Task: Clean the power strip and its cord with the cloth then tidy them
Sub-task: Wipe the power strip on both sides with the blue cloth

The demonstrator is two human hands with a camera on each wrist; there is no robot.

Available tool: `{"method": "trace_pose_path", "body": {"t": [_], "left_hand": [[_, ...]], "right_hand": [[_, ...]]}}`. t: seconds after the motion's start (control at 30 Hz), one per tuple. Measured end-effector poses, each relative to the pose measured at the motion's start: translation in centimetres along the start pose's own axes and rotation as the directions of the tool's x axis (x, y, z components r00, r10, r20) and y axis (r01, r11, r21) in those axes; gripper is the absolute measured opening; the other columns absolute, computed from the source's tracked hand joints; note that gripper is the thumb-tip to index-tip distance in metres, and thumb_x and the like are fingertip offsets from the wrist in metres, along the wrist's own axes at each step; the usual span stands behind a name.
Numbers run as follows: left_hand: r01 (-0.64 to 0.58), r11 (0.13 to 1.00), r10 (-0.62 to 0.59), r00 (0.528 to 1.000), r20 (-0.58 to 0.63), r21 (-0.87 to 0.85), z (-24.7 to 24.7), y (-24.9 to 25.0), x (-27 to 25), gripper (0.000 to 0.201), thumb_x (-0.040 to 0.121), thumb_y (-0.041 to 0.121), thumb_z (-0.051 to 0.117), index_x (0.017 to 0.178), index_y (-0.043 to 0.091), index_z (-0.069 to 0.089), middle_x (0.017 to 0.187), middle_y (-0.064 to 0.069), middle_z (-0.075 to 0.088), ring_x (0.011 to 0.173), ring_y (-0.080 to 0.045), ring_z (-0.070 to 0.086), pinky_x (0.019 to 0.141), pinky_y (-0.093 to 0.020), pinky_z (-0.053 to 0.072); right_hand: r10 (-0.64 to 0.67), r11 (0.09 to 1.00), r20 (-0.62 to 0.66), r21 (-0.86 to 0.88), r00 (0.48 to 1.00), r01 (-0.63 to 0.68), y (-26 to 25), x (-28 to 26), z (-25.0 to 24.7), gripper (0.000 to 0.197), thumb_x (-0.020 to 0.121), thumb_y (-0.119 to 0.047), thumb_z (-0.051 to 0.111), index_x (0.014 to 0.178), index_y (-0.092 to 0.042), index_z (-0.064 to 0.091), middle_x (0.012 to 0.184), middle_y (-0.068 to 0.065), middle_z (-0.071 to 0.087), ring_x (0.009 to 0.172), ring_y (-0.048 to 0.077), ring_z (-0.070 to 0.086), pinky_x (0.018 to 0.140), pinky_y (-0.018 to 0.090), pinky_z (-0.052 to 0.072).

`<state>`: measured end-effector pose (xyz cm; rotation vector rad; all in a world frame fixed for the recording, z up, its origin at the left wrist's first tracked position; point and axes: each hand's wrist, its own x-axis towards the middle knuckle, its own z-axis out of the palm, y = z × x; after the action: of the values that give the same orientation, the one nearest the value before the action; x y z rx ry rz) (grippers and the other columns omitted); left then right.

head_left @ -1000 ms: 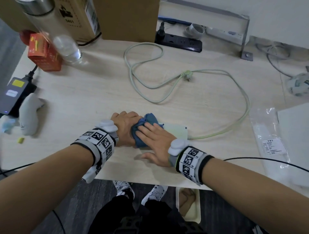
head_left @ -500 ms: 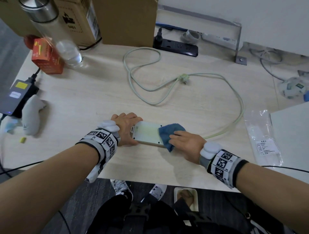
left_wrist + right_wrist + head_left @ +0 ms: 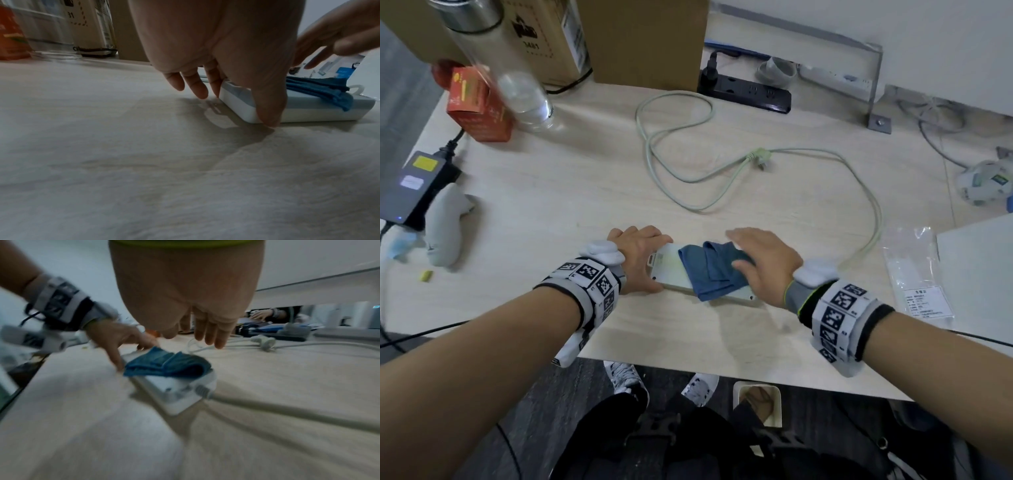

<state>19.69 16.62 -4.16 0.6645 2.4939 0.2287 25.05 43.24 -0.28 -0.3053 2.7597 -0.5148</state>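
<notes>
Strip (image 3: 671,270) flat, long axis left-right | left grip (image 3: 635,251) holds end | right grip (image 3: 763,260) loose above cloth (image 3: 710,270)

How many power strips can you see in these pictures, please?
3. The white power strip lies under the blue cloth, gripped by the left hand; a black one sits by the cardboard box; another white one lies behind it.

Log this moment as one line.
left hand steadies power strip | right hand open above cloth | cord untidied
</notes>
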Motion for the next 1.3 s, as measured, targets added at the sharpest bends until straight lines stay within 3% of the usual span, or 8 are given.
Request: {"method": "trace_pose_path", "body": {"t": [0.07, 0.13, 0.27, 0.43, 0.73, 0.9, 1.07, 1.3], "left_hand": [[0.003, 1.000, -0.003, 1.000, -0.009, -0.005, 0.1, 0.0, -0.1, 0.075, 0.059, 0.061, 0.068, 0.126, 0.043, 0.040, 0.120, 0.017, 0.046, 0.102, -0.015, 0.047, 0.085, -0.033, 0.029], [-0.001, 1.000, 0.001, 1.000, -0.009, -0.002, 0.2, 0.0, 0.0, 0.074, 0.059, 0.062, 0.068, 0.125, 0.044, 0.040, 0.120, 0.017, 0.046, 0.102, -0.015, 0.047, 0.085, -0.034, 0.030], [-0.007, 1.000, 0.007, 1.000, 0.016, -0.006, -0.3, 0.1, 0.0, 0.071, 0.061, 0.063, 0.066, 0.125, 0.044, 0.040, 0.119, 0.017, 0.046, 0.101, -0.016, 0.047, 0.086, -0.034, 0.032], [-0.025, 1.000, 0.026, 0.999, 0.019, -0.014, -0.2, -0.2, -0.1, 0.078, 0.063, 0.061, 0.067, 0.132, 0.040, 0.037, 0.125, 0.015, 0.044, 0.106, -0.017, 0.046, 0.091, -0.035, 0.033], [-0.040, 0.997, 0.039, 0.999, -0.010, -0.059, 0.3, -0.2, 0.0, 0.076, 0.057, 0.070, 0.065, 0.123, 0.044, 0.039, 0.120, 0.017, 0.044, 0.104, -0.016, 0.049, 0.089, -0.035, 0.034], [-0.026, 0.999, 0.027, 1.000, 0.009, -0.021, 0.3, -0.4, 0.0, 0.084, 0.049, 0.069, 0.070, 0.122, 0.043, 0.037, 0.121, 0.016, 0.043, 0.102, -0.017, 0.048, 0.086, -0.035, 0.033], [0.000, 1.000, 0.000, 0.999, -0.035, -0.020, 0.6, 0.0, -0.1, 0.075, 0.054, 0.071, 0.067, 0.120, 0.046, 0.041, 0.115, 0.018, 0.046, 0.098, -0.016, 0.050, 0.083, -0.035, 0.034], [-0.004, 1.000, 0.003, 0.999, -0.043, -0.019, 0.6, -0.3, 0.1, 0.075, 0.059, 0.063, 0.069, 0.125, 0.043, 0.039, 0.119, 0.017, 0.045, 0.099, -0.015, 0.049, 0.080, -0.032, 0.026]], "right_hand": [[-0.212, 0.972, 0.015, -0.100, 0.977, 0.212, -0.4, -0.7, 1.5, 0.049, 0.089, -0.019, 0.059, 0.135, -0.005, 0.051, 0.142, 0.017, 0.047, 0.129, 0.037, 0.046, 0.107, 0.043, 0.038], [-0.233, 0.951, 0.110, -0.180, 0.966, 0.250, -0.1, -0.9, 3.4, 0.054, 0.086, -0.024, 0.061, 0.132, 0.001, 0.052, 0.141, 0.024, 0.046, 0.128, 0.044, 0.045, 0.102, 0.054, 0.040], [-0.229, 0.914, 0.231, -0.284, 0.945, 0.291, 0.6, -2.7, 5.3, 0.075, 0.091, -0.053, 0.034, 0.148, -0.006, 0.023, 0.155, 0.018, 0.021, 0.144, 0.035, 0.018, 0.118, 0.047, 0.016], [-0.340, 0.858, 0.342, -0.269, 0.876, 0.438, 3.5, -5.0, 4.3, 0.081, 0.093, -0.061, 0.036, 0.153, -0.013, 0.011, 0.160, 0.012, 0.007, 0.147, 0.030, 0.002, 0.118, 0.044, 0.007], [-0.308, 0.901, 0.242, -0.236, 0.920, 0.364, -3.6, -1.4, 6.3, 0.092, 0.087, -0.074, 0.024, 0.153, -0.011, 0.014, 0.161, 0.009, 0.004, 0.148, 0.027, -0.003, 0.119, 0.044, 0.003], [-0.292, 0.912, 0.173, -0.246, 0.940, 0.329, -6.2, 1.0, 7.9, 0.098, 0.082, -0.078, 0.035, 0.152, -0.013, 0.015, 0.161, 0.005, 0.007, 0.148, 0.022, -0.003, 0.120, 0.040, -0.002], [-0.318, 0.901, 0.186, -0.245, 0.930, 0.357, -2.6, -0.6, 6.7, 0.088, 0.086, -0.068, 0.027, 0.153, -0.014, 0.011, 0.161, 0.005, 0.003, 0.148, 0.020, -0.002, 0.119, 0.037, -0.004], [-0.282, 0.889, 0.272, -0.286, 0.920, 0.357, 5.0, -5.6, 4.0, 0.085, 0.090, -0.065, 0.036, 0.153, -0.014, 0.009, 0.160, 0.008, 0.005, 0.148, 0.026, 0.003, 0.119, 0.042, 0.006]]}}
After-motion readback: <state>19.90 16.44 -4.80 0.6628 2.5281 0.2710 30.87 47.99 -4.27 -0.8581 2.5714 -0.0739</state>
